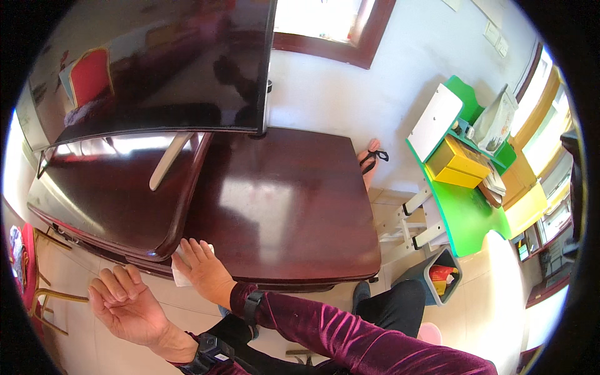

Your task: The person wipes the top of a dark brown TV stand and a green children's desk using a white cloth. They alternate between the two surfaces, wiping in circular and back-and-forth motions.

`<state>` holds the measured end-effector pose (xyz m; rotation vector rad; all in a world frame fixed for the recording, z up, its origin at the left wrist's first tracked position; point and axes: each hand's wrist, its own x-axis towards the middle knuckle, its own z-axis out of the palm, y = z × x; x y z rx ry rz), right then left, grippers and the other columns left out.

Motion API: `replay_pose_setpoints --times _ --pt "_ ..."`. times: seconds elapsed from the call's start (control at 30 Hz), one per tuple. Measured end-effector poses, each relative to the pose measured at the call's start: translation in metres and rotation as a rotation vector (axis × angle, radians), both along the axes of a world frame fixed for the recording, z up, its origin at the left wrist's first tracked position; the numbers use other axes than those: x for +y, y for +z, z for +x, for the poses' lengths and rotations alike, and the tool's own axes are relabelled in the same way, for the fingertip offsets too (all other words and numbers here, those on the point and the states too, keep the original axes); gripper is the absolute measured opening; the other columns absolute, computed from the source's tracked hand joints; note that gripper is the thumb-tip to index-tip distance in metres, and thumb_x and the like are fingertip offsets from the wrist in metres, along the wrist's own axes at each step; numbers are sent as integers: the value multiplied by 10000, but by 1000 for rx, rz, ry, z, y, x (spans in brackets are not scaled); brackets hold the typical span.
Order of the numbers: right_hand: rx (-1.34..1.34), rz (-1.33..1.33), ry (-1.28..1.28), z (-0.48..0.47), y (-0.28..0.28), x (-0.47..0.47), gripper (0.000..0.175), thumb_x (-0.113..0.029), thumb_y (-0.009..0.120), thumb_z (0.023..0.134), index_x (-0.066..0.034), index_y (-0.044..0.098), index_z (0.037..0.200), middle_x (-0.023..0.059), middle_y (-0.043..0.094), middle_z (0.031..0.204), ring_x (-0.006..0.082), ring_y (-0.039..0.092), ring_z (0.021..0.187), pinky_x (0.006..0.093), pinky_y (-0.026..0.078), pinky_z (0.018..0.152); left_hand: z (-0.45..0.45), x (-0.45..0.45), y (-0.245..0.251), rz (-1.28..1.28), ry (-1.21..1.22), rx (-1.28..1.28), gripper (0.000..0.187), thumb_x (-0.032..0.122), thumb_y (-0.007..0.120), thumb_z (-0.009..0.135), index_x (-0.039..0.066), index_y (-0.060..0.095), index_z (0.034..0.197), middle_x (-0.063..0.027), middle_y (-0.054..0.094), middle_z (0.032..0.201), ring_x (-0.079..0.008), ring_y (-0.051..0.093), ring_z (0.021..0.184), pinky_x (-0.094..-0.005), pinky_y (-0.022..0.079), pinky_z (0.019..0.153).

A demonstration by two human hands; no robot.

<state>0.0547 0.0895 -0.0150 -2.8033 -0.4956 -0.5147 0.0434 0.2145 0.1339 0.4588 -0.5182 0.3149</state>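
Note:
My right hand (205,271) reaches across to the rounded corner where the raised cabinet section (126,206) meets the lower dark red wooden cabinet top (300,201). It presses a white cloth or tissue (180,277) there; most of the white piece is hidden under the palm and fingers. My left hand (125,304) hangs in the air to the left of it, palm turned up and fingers loosely curled, with nothing in it. A black device is strapped to each wrist.
A large television (154,70) stands on the raised section on a pale leg (169,161). To the right are a green children's desk (468,211) with a yellow box (457,161) and a grey waste bin (429,276). A red chair (30,267) is at left.

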Motion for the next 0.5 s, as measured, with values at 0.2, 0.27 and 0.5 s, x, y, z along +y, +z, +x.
replay_pose_setpoints --times 0.2,0.27,0.5 --pt "-67 -27 3 -30 -3 -33 630 -152 553 898 -50 414 1504 269 405 1523 406 393 1421 512 298 1193 -3 -15 -3 90 101 72 396 242 416 1088 140 299 724 -1 303 695 -134 268 625 -325 292 652" --pt "-47 12 9 -55 -1 -63 661 -129 557 888 -56 386 1523 272 391 1534 410 380 1438 517 291 1201 -4 -16 -1 108 105 78 395 243 422 1083 142 296 722 -2 302 694 -135 270 628 -328 294 660" --pt "11 -59 -149 -166 10 -183 609 -84 546 919 -124 426 1516 243 403 1537 395 440 1395 509 335 1178 -5 -30 -1 108 121 110 383 230 428 1067 143 284 723 -3 281 699 -135 268 644 -339 292 682"
